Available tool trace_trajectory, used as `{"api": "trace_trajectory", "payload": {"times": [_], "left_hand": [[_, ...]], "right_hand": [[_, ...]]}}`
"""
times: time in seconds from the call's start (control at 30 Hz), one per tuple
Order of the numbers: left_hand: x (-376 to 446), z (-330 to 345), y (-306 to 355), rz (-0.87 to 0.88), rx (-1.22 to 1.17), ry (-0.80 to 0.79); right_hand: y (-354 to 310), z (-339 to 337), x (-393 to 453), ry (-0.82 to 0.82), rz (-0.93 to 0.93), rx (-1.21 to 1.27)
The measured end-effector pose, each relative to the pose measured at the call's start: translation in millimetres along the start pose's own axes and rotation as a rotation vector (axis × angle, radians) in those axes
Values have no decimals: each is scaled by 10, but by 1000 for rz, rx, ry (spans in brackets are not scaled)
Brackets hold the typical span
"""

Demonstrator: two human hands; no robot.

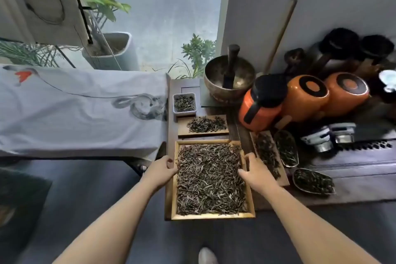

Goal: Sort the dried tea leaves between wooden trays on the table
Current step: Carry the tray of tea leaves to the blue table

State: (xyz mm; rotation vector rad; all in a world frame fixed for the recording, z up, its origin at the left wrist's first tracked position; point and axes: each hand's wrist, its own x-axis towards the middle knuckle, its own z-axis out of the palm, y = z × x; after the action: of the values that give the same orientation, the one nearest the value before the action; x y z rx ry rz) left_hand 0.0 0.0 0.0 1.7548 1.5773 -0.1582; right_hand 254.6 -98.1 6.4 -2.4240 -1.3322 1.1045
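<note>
On the tabletop [353, 180], the large tray [174, 199], gripped by curled fingers [171, 162] of both hands, is seen full of tea leaves [210, 180], so most sorting is judged undone.

The near large tray [212, 216] is pale, smooth wood with a matt finish, filled with dry, wiry tea leaves [210, 180]. The bench [353, 180] is dark wood (grooved on the right). Far behind, the bowl [227, 79] looks like dull, tarnished metal; the orange jars [304, 98] are glossy. Left, a matt cloth [75, 113] lies creased.
</note>
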Motion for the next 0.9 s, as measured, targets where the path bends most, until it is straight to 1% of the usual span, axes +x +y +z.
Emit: {"api": "trace_trajectory", "payload": {"times": [0.1, 0.2, 0.3, 0.43, 0.53, 0.73, 0.9], "left_hand": [[10, 95, -25, -62, -53, 24], [18, 177, -29, -97, -122, 7], [38, 217, -24, -115, -197, 17], [49, 282, -26, -125, -244, 31], [58, 329, -32, -140, -279, 39], [90, 374, -76, -219, -556, 32], [102, 378, -77, -234, -582, 46]], "right_hand": [[77, 80, 27, 57, 66, 37], [105, 143, 51, 43, 146, 77], [113, 182, 88, 47, 185, 95], [146, 232, 95, 62, 175, 4], [159, 265, 87, 86, 161, 11], [164, 298, 89, 99, 168, 146], [154, 292, 84, 91, 179, 238]]}}
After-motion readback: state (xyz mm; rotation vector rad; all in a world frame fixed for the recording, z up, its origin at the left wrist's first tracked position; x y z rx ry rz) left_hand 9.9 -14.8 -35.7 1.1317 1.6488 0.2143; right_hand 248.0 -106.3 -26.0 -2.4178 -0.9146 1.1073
